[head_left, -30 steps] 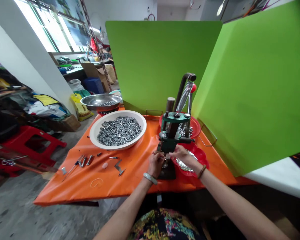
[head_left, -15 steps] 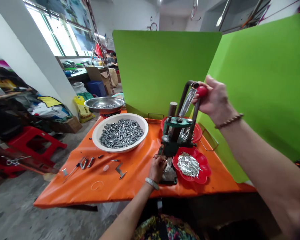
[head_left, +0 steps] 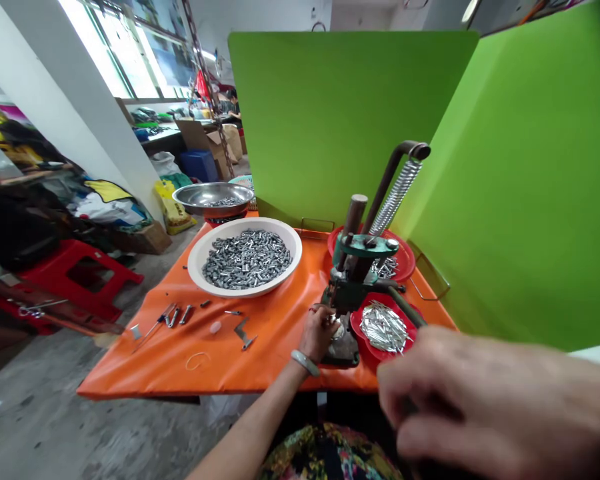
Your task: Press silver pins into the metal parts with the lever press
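Head view: our hands at a green metal press (head_left: 351,293), near the surface's (head_left: 275,350) front edge.
Our right hand (head_left: 460,393) curls its fingers around the dark rod-like lever (head_left: 405,308); our left hand (head_left: 316,335) bends its fingers at the press's base, whether gripping anything we cannot tell. Beside it, a scalloped red dish (head_left: 358,328) holds slim shiny pins (head_left: 383,325); towards the wrinkled orange surface's far left corner, a round white basin (head_left: 194,261) holds short grey cylinders (head_left: 250,259).

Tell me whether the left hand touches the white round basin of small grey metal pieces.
Apart: the head view shows orange sheeting between the left hand and the white round basin.
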A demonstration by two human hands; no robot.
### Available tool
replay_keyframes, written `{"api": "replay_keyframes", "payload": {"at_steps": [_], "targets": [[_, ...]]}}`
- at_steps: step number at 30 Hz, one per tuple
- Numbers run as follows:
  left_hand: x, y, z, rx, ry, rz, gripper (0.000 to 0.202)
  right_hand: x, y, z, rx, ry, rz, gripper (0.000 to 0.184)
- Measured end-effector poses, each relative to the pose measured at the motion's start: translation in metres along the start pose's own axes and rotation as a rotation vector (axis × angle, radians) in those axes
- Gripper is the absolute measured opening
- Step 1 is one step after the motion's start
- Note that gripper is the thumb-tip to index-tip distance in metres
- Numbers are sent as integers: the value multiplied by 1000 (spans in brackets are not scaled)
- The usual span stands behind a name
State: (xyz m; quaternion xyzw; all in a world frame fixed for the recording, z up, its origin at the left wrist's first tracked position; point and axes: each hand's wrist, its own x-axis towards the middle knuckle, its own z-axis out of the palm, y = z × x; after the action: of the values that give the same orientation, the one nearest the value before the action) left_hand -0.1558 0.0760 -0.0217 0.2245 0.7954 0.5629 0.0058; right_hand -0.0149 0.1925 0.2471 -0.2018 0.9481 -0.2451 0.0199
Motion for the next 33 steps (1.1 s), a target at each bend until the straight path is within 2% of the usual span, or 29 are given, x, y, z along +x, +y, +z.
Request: {"api": "replay_keyframes", "payload": {"at_steps": [1, 3, 6, 8, 12, 15, 19, 22, 25, 27, 30, 33], "targets": [[0, -3, 0, 5, -14, -6, 25, 0, -3, 8, 34, -119, -48, 21], [1, -8, -1, 21, -46, -27, 34, 0, -10, 25, 32, -212, -112, 22], [2, -12, -1, 46, -72, -70, 34, 0, -12, 50, -47, -254, -165, 22], [3, -12, -1, 52, -78, -75, 31, -1, -4, 71, -132, -255, -197, 17], [3, -11, -1, 59, -78, -47, 30, -6, 23, 124, -312, -149, -226, 9], [2, -10, -2, 66, -76, -59, 30, -7, 46, 160, -358, -50, -235, 4], [1, -8, -1, 69, -73, -80, 30, 2, 83, 191, -392, 40, -268, 18], [0, -7, 0, 68, -70, -90, 31, 14, 117, 210, -497, 174, -286, 22], [0, -5, 0, 61, -59, -97, 30, 21, 135, 221, -549, 281, -291, 24], [0, -2, -2, 63, -58, -95, 31, 21, 131, 221, -541, 278, -275, 23], [0, 3, -6, 102, -106, -66, 31, 14, 104, 212, -463, 219, -227, 18], [1, 9, -19, 156, -159, -38, 36, -3, 66, 191, -305, 174, -170, 16]]}}
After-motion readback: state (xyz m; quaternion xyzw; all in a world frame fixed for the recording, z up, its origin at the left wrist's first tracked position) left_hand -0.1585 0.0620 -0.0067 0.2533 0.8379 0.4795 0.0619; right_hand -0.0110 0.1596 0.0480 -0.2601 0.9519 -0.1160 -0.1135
